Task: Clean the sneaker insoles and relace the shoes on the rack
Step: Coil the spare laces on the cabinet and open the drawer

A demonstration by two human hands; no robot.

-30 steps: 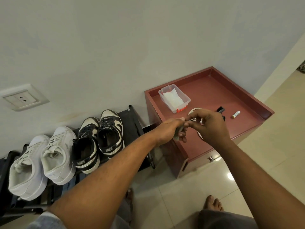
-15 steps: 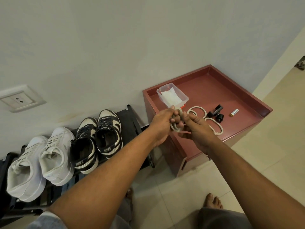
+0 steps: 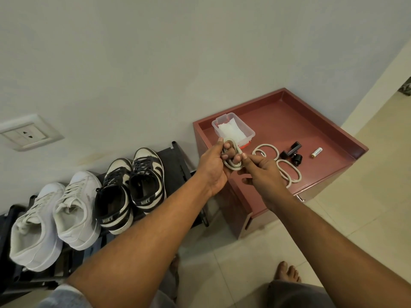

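Now, a coiled shoelace [image 3: 234, 167], greyish-white, is held up in both hands over the near left edge of the red cabinet's worktop [image 3: 300, 130]. The coil is wound round the curled fingers of the left hand [image 3: 212, 167], with the thumb raised along its upper end. Its right side is pinched by the right hand [image 3: 264, 176]: the index finger is laid against the loops and the other fingers are folded in beneath.

Just beyond the hands, a clear plastic container [image 3: 249, 132] holding white tissue is seen on the worktop, close to the wall. To the right of the hands, a loose shoelace [image 3: 289, 174] is spread flat in several loops; whether it is joined to the held coil cannot be told. Beside those loops a small black mount [image 3: 291, 152] is set, and just past it an AA battery [image 3: 317, 152] is laid.

Over on the left, the black shoe rack [image 3: 175, 163] is stood against the wall. A pair of black-and-white Nike sneakers [image 3: 133, 190], laced in black, is parked on it nearest the cabinet, toes to the wall, and a pair of white sneakers [image 3: 55, 221] is lined up beside them. A wall socket [image 3: 26, 134] is seen above the rack, and a bare foot [image 3: 287, 272] is planted on the tiled floor [image 3: 367, 207].
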